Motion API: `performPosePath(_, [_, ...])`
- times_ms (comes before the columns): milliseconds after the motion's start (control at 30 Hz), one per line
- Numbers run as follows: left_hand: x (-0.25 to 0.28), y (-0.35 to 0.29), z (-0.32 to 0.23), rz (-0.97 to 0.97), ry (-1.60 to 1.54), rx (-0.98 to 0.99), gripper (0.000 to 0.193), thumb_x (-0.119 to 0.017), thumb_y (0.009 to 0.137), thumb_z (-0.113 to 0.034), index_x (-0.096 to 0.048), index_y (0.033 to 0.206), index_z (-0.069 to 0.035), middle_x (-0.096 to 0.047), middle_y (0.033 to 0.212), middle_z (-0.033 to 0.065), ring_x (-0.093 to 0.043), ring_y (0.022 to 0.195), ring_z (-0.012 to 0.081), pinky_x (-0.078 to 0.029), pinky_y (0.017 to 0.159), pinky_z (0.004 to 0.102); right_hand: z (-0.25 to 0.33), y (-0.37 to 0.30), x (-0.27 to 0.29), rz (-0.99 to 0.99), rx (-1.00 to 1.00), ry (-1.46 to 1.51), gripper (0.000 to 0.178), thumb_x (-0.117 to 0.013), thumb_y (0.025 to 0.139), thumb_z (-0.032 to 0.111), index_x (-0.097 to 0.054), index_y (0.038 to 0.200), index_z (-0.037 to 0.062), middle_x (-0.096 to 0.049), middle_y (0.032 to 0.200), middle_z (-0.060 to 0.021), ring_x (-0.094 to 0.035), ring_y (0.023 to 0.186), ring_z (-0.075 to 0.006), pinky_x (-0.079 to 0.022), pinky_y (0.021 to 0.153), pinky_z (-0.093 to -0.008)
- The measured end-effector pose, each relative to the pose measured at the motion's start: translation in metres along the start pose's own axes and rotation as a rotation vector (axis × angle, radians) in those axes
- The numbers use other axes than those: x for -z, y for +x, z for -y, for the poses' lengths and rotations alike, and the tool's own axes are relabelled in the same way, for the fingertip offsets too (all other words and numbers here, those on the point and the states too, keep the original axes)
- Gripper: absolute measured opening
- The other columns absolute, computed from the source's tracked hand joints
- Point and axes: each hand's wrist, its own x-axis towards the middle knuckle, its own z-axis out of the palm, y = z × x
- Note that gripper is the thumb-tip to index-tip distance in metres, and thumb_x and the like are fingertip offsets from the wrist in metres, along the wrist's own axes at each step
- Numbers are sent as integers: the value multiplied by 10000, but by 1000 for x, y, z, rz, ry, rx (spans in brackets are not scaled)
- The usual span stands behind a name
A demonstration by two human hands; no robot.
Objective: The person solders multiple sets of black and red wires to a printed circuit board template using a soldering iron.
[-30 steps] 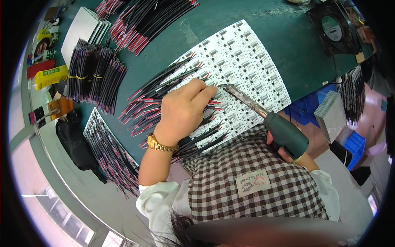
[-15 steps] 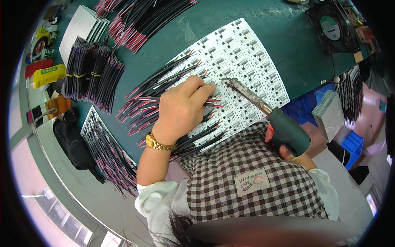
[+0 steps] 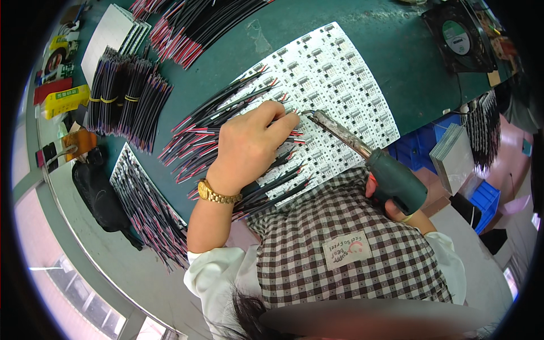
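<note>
My left hand (image 3: 249, 144), a gold watch (image 3: 211, 194) on its wrist, is closed in a pinch over a white circuit board panel (image 3: 351, 90). A thin wire (image 3: 295, 111) shows at its fingertips; the rest of it is hidden under the hand. My right hand (image 3: 391, 208), partly hidden, grips the green handle of a soldering iron (image 3: 345, 137). The iron's tip is at the panel, just right of my left fingertips. Several black wires (image 3: 207, 110) with red and white ends lie across the panel's left part, around and under my left hand.
Bundled black wires (image 3: 122, 99) stand at the left, with more loose wires (image 3: 181, 42) behind. Stacked white panels (image 3: 107, 37) are at the far left. A second wired panel (image 3: 150, 207) lies left of my forearm. A black fan (image 3: 456, 39) stands far right, above blue bins (image 3: 419, 150).
My left fingertips have shifted slightly to the right. The iron's tip has moved a little left and down, closer to them. The panel stays nearly in place.
</note>
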Motion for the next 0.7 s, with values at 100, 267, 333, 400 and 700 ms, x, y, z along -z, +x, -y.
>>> performPosePath(100, [1, -1, 0, 17, -1, 3, 192, -615, 727, -73, -659, 909, -113, -585, 809, 10, -569, 583, 164, -451, 485, 275, -1, 1, 1, 38, 30, -21, 752, -618, 822, 575, -457, 1240, -29, -559, 864, -66, -535, 758, -156, -426, 680, -287])
performPosePath(267, [3, 3, -1, 53, -38, 28, 295, -629, 675, 30, -679, 927, -115, -613, 844, 26, -606, 637, 186, -474, 529, 291, -3, -2, -3, -23, -40, 89, 752, -633, 804, 582, -469, 1219, -23, -557, 867, -66, -528, 779, -154, -424, 693, -292])
performPosePath(333, [1, 3, 1, 9, -19, 1, 193, -616, 729, -71, -663, 910, -119, -594, 816, 6, -572, 585, 166, -455, 488, 276, -7, -4, -2, -10, -69, 88, 774, -638, 792, 596, -463, 1223, -23, -557, 866, -66, -530, 776, -154, -424, 690, -289])
performPosePath(400, [2, 2, 1, 13, -16, 4, 198, -617, 727, -71, -663, 913, -119, -595, 821, 6, -573, 588, 166, -456, 491, 277, -2, -2, 0, 4, -96, 86, 797, -643, 779, 610, -458, 1227, -23, -557, 866, -66, -531, 773, -154, -423, 686, -286])
performPosePath(700, [20, 4, -4, 30, -56, 12, 260, -613, 697, -22, -663, 939, -101, -615, 852, 25, -587, 616, 196, -475, 538, 284, 0, 0, -8, -108, -50, 183, 937, -586, 726, 758, -428, 1252, -2, -539, 840, -52, -529, 742, -135, -439, 683, -269])
